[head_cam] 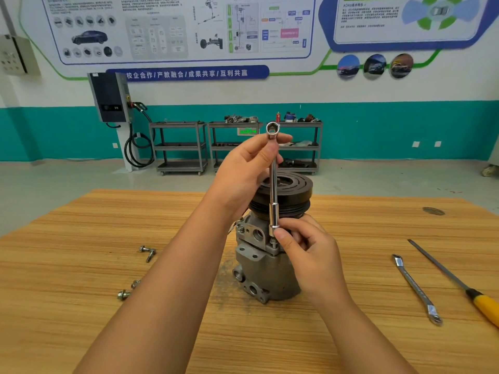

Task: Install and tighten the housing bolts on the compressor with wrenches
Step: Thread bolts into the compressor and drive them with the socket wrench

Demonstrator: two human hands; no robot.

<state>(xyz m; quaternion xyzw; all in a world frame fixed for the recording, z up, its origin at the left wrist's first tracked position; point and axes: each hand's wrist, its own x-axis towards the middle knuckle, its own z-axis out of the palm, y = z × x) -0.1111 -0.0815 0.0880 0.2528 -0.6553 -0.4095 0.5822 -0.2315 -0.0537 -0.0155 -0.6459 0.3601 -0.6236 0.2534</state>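
Note:
The grey compressor [266, 268] stands upright on the wooden table [81, 238], its black pulley [294, 190] on top. A chrome socket wrench [273, 182] stands vertically beside the pulley, its lower socket over a bolt [273, 242] on the housing flange. My left hand [243, 171] grips the upper part of the wrench just below its open hex end. My right hand [307, 249] pinches the lower socket end between thumb and fingers. Several loose bolts lie on the table to the left: a pair [148, 252] farther back and two [127, 291] nearer me.
A flat ring spanner [415, 288] and a yellow-handled file [459, 282] lie on the table to the right. Beyond the table are grey shelf carts [235, 147] with parts and a wall charger [110, 97] with a coiled cable.

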